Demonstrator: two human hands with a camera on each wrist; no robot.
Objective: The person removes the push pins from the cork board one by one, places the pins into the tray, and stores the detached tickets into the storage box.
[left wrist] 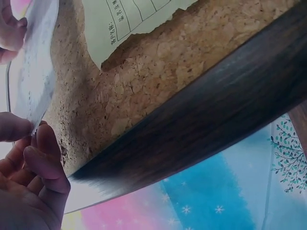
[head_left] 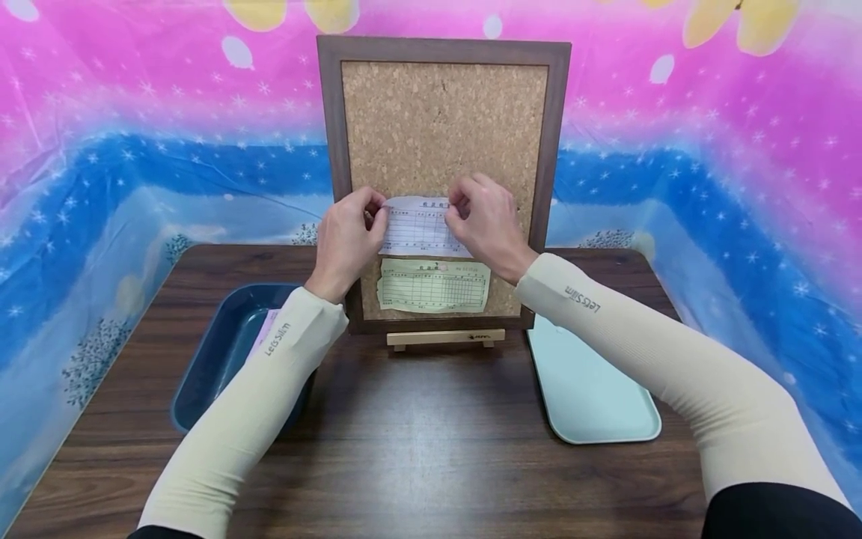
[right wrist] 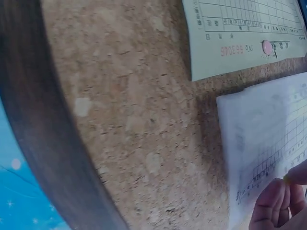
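While our left hand (head_left: 345,238) pinches the left edge of the white slip (head_left: 416,230), our right hand (head_left: 490,223) pinches a small yellow item (right wrist: 287,180), probably a pin, over the slip's right half; we cannot tell whether it also grips paper. The white slip lies between both hands, long axis level across the corkboard (head_left: 444,127), just above the green slip (head_left: 431,290). Open cork extends upward; the frame (head_left: 549,150) bounds either side.

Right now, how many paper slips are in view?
3: a white slip at the corkboard, pinched by the left hand; a green slip pinned just below it; and a pink slip in the blue tray, partly behind the left sleeve. More could be hidden there.
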